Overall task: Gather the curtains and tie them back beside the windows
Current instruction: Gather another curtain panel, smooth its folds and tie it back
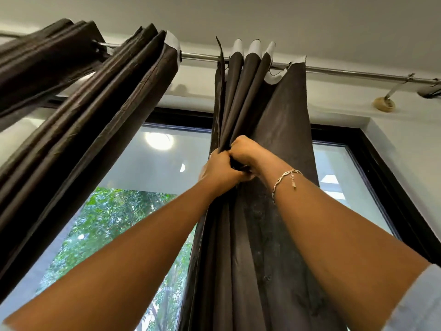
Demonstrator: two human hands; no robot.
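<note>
Curtain (269, 144) folds gripped by both hands, hanging from rod (346, 72) before window (143, 177).

Forearms bare. Silver chain bracelet (278, 182) at wrist of right hand (245, 151), small charm (293, 185) hanging from it. Pale blue sleeve (416, 304) edge on right upper arm.

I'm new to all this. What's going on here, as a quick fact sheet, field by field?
held curtain: dark, pleats bunched, hanging from rod
left hand: grips the bunched pleats
right hand: grips the same bunch, beside the left hand
other curtain: gathered at left, untouched
window: glass uncovered between the curtains
stage: gathering, not yet tied
</note>
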